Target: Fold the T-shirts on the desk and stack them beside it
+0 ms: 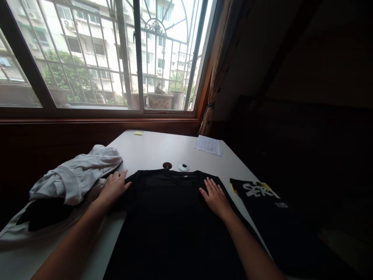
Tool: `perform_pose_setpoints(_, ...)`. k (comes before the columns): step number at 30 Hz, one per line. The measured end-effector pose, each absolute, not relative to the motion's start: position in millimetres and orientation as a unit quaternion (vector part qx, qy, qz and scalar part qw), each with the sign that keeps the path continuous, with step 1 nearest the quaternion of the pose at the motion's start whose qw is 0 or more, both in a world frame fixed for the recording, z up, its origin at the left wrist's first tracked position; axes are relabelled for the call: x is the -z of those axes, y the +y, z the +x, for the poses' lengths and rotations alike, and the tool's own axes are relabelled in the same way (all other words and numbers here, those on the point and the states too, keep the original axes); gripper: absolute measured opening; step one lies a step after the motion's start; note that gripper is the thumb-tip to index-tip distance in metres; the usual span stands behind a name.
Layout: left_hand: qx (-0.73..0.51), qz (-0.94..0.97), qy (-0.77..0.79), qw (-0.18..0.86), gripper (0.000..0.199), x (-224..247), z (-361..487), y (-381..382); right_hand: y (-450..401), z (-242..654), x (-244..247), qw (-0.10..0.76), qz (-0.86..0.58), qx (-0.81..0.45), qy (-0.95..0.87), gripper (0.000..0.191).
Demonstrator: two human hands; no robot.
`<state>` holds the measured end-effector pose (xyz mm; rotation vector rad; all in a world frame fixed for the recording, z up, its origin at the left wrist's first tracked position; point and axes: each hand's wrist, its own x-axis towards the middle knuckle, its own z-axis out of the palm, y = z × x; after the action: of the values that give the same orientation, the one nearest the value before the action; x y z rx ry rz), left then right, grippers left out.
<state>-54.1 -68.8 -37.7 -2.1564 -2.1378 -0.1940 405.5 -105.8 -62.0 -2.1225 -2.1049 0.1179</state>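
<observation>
A black T-shirt (pixel 171 221) lies spread on the white table (pixel 157 147), its neckline toward the window and its lower part running out of view toward me. My left hand (pixel 114 186) is at the shirt's left sleeve, fingers extended, beside a heap of clothes. On the shirt's upper right side, below the shoulder, my right hand (pixel 215 197) rests flat with its fingers spread. Neither hand grips anything that I can see.
Light grey clothing (pixel 78 171) is heaped at the left, with dark cloth beneath. A dark printed garment (pixel 262 210) lies at the right. Papers (pixel 208 145), a yellow note (pixel 139 133), a round hole (pixel 167 165) and a white round cover (pixel 183 167) are farther back, before a barred window.
</observation>
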Motion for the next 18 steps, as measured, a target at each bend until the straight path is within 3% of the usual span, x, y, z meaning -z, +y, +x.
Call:
perform_pose_setpoints(4, 0.071, -0.713, -0.697, 0.006, 0.057, 33, -56, -68, -106, 405, 61, 0.077, -0.708, -0.037, -0.701, 0.073)
perform_pose_setpoints(14, 0.126, -0.715, -0.685, -0.06, 0.025, 18, -70, -70, -106, 406, 62, 0.078, -0.708, -0.038, -0.701, 0.072)
perform_pose_setpoints(18, 0.182, -0.691, -0.69, -0.112, 0.036, 8, -81, -71, -106, 406, 62, 0.079, -0.707, -0.034, -0.702, 0.072)
